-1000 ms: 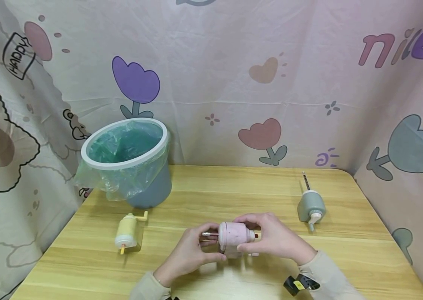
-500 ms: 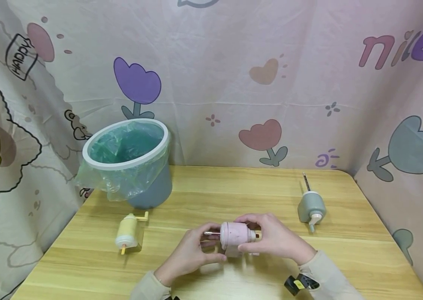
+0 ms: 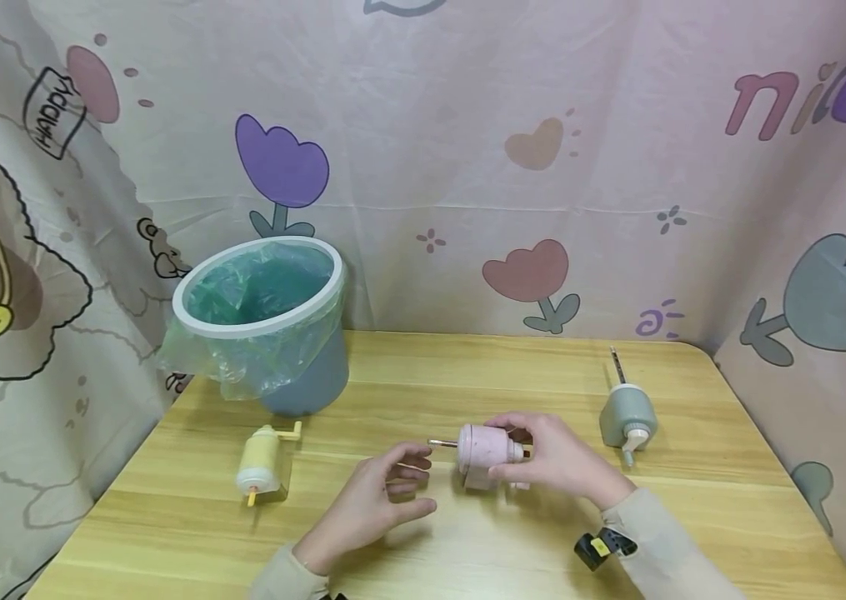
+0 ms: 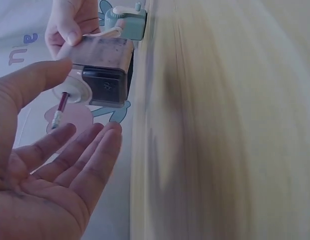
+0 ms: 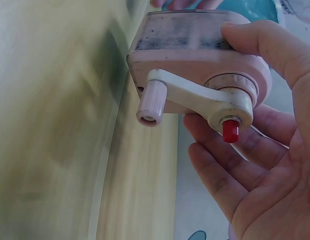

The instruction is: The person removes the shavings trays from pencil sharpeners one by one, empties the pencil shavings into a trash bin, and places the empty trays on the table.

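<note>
A pink crank pencil sharpener (image 3: 484, 446) lies on its side near the middle of the table, gripped between thumb and fingers of my right hand (image 3: 561, 460). Whether it touches the tabletop I cannot tell. A pencil (image 4: 60, 111) sticks out of its front toward my left hand (image 3: 373, 497). That hand holds nothing; its fingers are spread and loosely bent, just short of the pencil's end. In the right wrist view the pale crank handle (image 5: 187, 95) shows at the back, with a red tip (image 5: 230, 131) poking out of its hub.
A yellow crank sharpener (image 3: 261, 457) with an orange pencil stands at left. At right is a grey-green sharpener (image 3: 629, 417) holding a dark pencil. A grey bin (image 3: 310, 375) with a green liner stands at the back left. Printed cloth (image 3: 423, 150) hangs behind the table.
My left hand has come away from the sharpener and pencil, drawing left. The right hand has shifted the sharpener slightly right and up in the head view. The view itself has turned slightly.
</note>
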{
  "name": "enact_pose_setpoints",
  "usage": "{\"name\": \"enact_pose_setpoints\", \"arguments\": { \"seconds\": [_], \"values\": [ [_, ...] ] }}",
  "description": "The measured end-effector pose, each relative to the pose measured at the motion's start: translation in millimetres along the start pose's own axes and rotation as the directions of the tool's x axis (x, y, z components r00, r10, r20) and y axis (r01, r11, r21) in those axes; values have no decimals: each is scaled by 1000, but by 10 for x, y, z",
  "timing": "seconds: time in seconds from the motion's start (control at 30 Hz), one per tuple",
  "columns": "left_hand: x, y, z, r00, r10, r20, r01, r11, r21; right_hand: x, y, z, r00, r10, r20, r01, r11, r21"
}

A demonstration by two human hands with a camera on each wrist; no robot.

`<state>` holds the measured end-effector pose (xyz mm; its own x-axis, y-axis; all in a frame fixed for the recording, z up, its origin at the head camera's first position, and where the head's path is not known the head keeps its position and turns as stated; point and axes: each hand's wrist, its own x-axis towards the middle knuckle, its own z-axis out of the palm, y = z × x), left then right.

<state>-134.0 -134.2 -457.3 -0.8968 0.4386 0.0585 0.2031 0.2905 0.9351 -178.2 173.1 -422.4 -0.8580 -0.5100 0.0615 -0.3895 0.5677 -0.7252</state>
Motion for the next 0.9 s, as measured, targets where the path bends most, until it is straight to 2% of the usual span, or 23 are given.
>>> {"name": "enact_pose_setpoints", "arguments": {
  "seconds": [0.33, 0.6, 0.9],
  "values": [
    [-123, -9, -120, 999, -31, -21, 32, 999, 19, 109, 139, -61, 996, 72, -49, -72, 997, -6],
    [-186, 1, -219, 999, -34, -34, 35, 999, 33, 149, 209, -68, 996, 72, -58, -75, 996, -48],
    [-233, 9, -265, 998, -14, -69, 18, 998, 56, 154, 248, -45, 997, 64, -32, -65, 998, -21]
  ]
}}
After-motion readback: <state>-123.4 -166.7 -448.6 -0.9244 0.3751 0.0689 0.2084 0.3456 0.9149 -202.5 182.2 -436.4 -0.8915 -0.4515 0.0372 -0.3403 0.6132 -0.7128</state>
